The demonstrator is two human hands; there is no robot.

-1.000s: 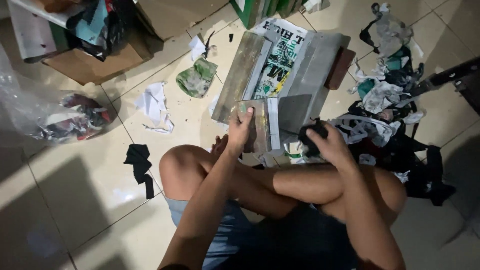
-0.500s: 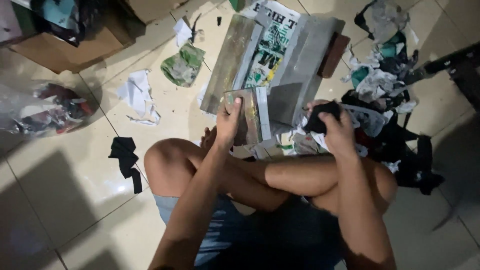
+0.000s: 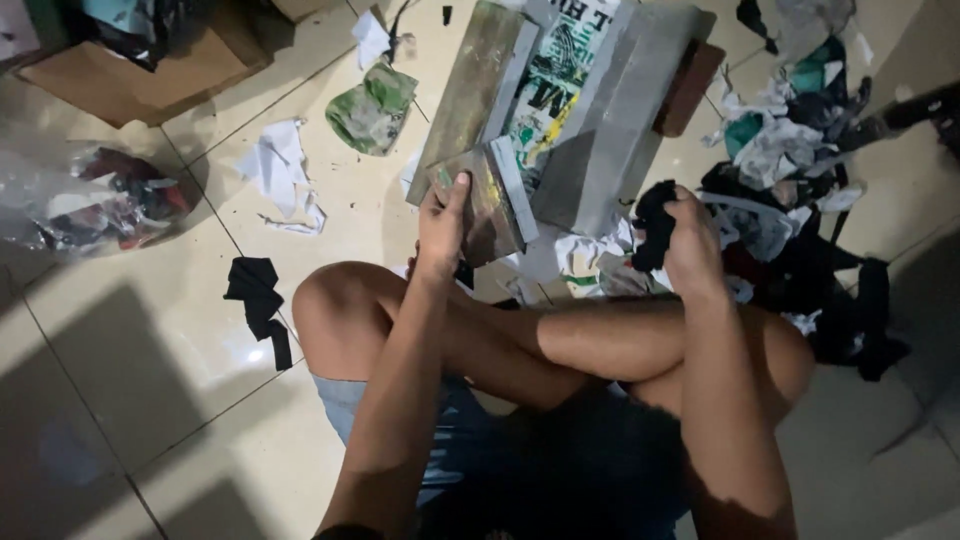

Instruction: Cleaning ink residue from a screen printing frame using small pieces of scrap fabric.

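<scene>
Hands: left (image 3: 441, 228) grips flat board (image 3: 487, 200), right (image 3: 690, 240) bunches black cloth (image 3: 655, 222).

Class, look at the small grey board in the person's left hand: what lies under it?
Under the small grey board gripped by the left hand show crumpled white paper scraps and pale floor tiles. Whatever lies directly beneath the board is covered.

We see a clear plastic bag (image 3: 95, 205) of scraps beside a cardboard box (image 3: 130, 80), white paper (image 3: 280, 170), a crumpled green bag (image 3: 372, 108) and a black cloth strip (image 3: 258, 300) on the tiled floor (image 3: 130, 400).
</scene>
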